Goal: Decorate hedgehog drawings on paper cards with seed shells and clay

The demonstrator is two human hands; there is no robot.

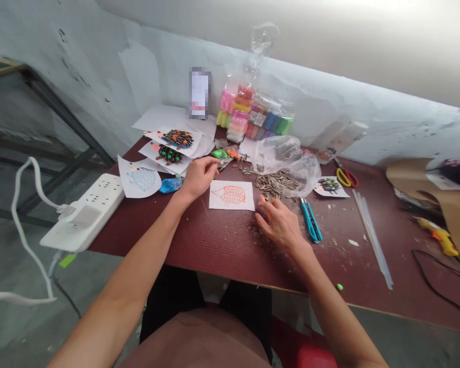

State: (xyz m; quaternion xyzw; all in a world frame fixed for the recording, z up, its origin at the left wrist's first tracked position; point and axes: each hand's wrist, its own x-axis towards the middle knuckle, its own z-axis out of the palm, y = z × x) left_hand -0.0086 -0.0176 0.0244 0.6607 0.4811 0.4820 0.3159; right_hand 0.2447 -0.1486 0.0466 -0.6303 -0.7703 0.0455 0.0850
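A white card (pixel 232 195) with an orange hedgehog outline lies on the dark red table between my hands. My left hand (pixel 201 178) is beside the card's upper left corner, fingers drawn together; whatever they hold is hidden. Just beyond it are a green clay packet (pixel 220 154) and an orange clay packet (pixel 233 153). My right hand (pixel 280 225) rests low by the card's right edge, thumb apart from the fingers. Something small and orange (pixel 261 198) shows at its fingertips. Behind it, striped sunflower seeds (pixel 274 183) spill from a clear plastic bag (pixel 291 163).
Finished seed hedgehogs (pixel 177 138) and a blue hedgehog drawing (pixel 140 179) lie left. A power strip (pixel 86 212) overhangs the left edge. Rightward are a teal box cutter (pixel 310 221), scissors (pixel 345 176), glue sticks (pixel 373 240) and a glue gun (pixel 439 236). Bagged clay (pixel 253 117) stands behind.
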